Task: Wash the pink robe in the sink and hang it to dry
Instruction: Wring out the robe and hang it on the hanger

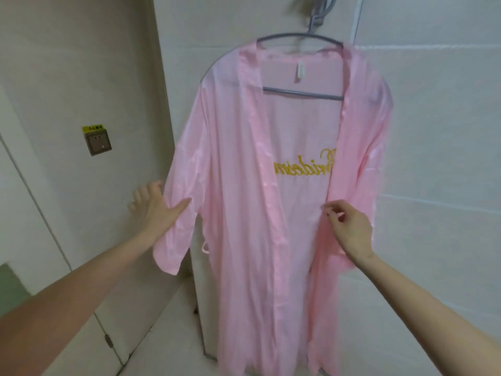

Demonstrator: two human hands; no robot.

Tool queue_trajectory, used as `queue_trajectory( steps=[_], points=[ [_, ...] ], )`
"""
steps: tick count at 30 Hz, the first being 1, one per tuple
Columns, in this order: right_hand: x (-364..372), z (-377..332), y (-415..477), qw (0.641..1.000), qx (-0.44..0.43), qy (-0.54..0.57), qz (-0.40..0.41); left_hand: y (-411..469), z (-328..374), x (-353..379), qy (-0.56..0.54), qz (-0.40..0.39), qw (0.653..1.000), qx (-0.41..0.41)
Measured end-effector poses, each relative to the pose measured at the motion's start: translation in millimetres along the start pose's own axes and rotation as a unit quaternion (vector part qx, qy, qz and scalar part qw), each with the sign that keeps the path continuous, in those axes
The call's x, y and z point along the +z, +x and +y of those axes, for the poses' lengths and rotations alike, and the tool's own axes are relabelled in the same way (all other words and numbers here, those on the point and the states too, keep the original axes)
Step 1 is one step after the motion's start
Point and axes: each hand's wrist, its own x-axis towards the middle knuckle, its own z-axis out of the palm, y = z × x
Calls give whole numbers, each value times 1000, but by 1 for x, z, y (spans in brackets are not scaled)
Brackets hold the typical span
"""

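A wall socket (96,141) sits at the far left. The left hand (158,210) grips the pink robe (238,202) by its sleeve, thumb over the cloth. The robe hangs open on a grey hanger (303,92) against the tiled wall (439,131), its gold lettering (303,164) showing inside. The right hand (349,229) pinches the robe's front edge.

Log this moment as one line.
stage: hanging | pink robe: on grey hanger | left hand: holds sleeve | right hand: pinches front edge
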Motion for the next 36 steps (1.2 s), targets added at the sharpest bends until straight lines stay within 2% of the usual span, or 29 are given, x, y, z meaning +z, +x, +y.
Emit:
queue_trajectory(
  steps=[2, 4, 5, 7, 9, 12, 14, 16, 18, 20, 23, 24, 27, 31, 33, 36],
  points=[
    [-16, 1, 16, 991, -12, 28, 132, -5, 38, 11, -55, 55, 991, 113],
    [-32, 6, 39, 979, 21, 41, 199, -9, 84, 16, -102, 73, 961, 245],
    [-38, 10, 52, 975, 48, 50, 209, -7, 109, 20, -133, 58, 941, 305],
    [-53, 13, 76, 975, 104, 90, 174, -7, 166, 26, -219, -15, 908, 356],
    [-63, 15, 90, 973, 147, 147, 99, -10, 224, 32, -330, -113, 885, 309],
    [-72, 19, 96, 976, 160, 145, -9, -7, 294, 42, -448, -247, 844, 163],
    [-78, 25, 95, 978, 135, 157, -26, -2, 324, 46, -499, -293, 812, 80],
    [-90, 28, 93, 966, 120, 225, -30, 2, 341, 48, -546, -305, 778, 58],
    [-106, 38, 93, 946, 128, 295, -34, 0, 347, 45, -559, -306, 766, 86],
    [-120, 52, 94, 938, 145, 315, -17, -6, 347, 42, -563, -300, 764, 95],
    [-139, 67, 98, 935, 159, 315, 35, -10, 342, 36, -625, -265, 732, 60],
    [-146, 68, 100, 929, 164, 328, 47, -7, 339, 34, -636, -234, 734, 46],
    [-160, 66, 107, 908, 164, 383, 34, 7, 328, 27, -633, -139, 761, 27],
    [-167, 71, 111, 889, 166, 427, 10, 16, 305, 22, -579, -36, 814, 28],
    [-168, 81, 111, 895, 162, 415, -3, 11, 293, 17, -581, -42, 812, 23],
    [-163, 86, 107, 899, 144, 414, -21, 6, 276, 12, -608, -138, 782, 11]
  ],
)
